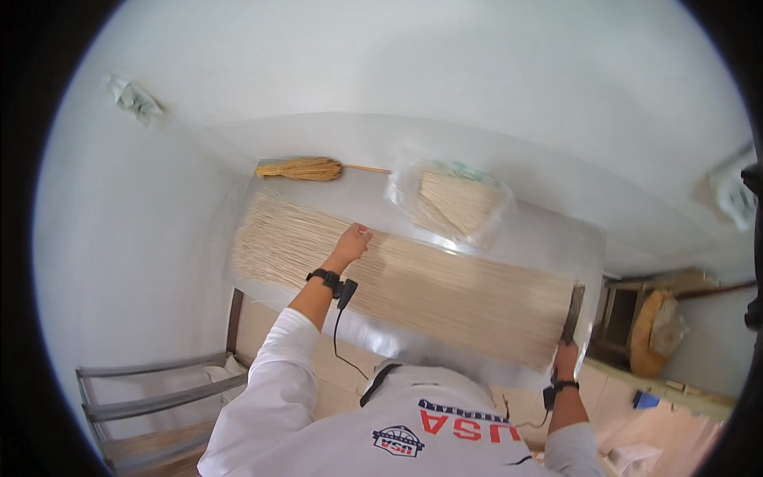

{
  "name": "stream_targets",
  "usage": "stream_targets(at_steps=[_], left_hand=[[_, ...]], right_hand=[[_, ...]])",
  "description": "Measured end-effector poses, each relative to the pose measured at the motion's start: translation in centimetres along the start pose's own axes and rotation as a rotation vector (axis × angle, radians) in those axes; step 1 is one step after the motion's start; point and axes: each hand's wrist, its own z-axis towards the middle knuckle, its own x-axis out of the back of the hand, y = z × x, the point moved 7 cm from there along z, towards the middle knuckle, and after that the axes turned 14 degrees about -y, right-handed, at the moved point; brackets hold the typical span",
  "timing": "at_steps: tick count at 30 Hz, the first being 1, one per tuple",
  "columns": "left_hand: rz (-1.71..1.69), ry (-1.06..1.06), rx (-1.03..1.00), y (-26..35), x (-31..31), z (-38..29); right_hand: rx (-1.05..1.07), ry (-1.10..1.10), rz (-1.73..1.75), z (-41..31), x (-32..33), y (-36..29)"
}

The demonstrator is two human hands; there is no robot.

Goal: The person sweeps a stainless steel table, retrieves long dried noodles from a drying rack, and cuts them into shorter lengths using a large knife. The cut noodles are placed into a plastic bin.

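A wide layer of long, thin pale strands, resembling dried noodles point(453, 292), lies across a metal-topped table point(554, 238). My left hand point(356, 239) is at the far edge of this layer, its fingers bent together; whether strands are pinched between them is unclear. At the layer's right end, my right hand point(566, 359) grips the handle of a long, dark flat blade point(574, 310). The blade lies along the strands' right ends. Beyond the layer rests a clear plastic bag point(498, 220) holding more pale strands point(459, 200). Both wrists wear black straps with small devices and cables.
A straw broom point(304, 169) lies along the table's back edge by the wall point(417, 71). A metal rack point(167, 402) stands at lower left. Right of the table are a dark wooden frame point(620, 310) and a yellowish bundle point(653, 334). Plastic bags point(134, 98) hang on the walls.
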Motion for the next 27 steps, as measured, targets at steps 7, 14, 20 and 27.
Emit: stream_targets(at_steps=[7,14,20,27], left_hand=[[0.557,0.228,-0.061,2.5,6.5,12.4],[1.094,0.068,-0.328,7.5,3.9,19.0],[0.969,0.043,-0.343,7.2,4.4,19.7],[1.335,0.018,-0.296,7.2,4.8,18.9]], right_hand=[[-0.354,-0.07,0.035,-2.0,-0.8,-3.5],[-0.244,0.004,-0.029,-1.5,-0.3,-2.1],[-0.303,0.071,-0.145,-1.5,-0.1,-0.8],[-0.152,0.042,-0.356,-0.5,0.2,-1.7]])
